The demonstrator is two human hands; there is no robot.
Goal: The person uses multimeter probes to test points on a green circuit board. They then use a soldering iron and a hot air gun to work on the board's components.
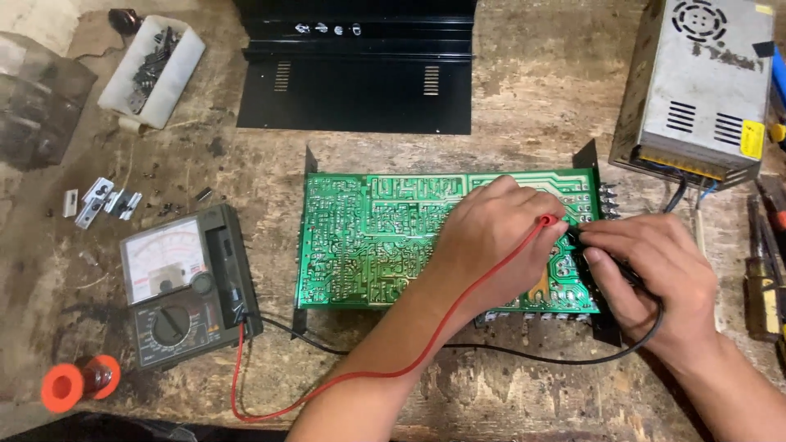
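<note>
A green circuit board (368,237) lies solder side up on a worn wooden bench. My left hand (491,237) rests on the board's right half, pinching a red test probe (547,221) whose tip touches the board near its right edge. My right hand (655,270) grips a black test probe (577,235) just beside it, tips close together. A red lead (327,385) and a black lead (524,358) run back to an analogue multimeter (184,282) at the left.
A black metal case cover (356,90) lies behind the board. A grey metal power supply box (696,82) stands at the back right. A white tray of small parts (151,69), loose metal brackets (98,200), an orange solder spool (78,383) and hand tools (765,262) surround the work.
</note>
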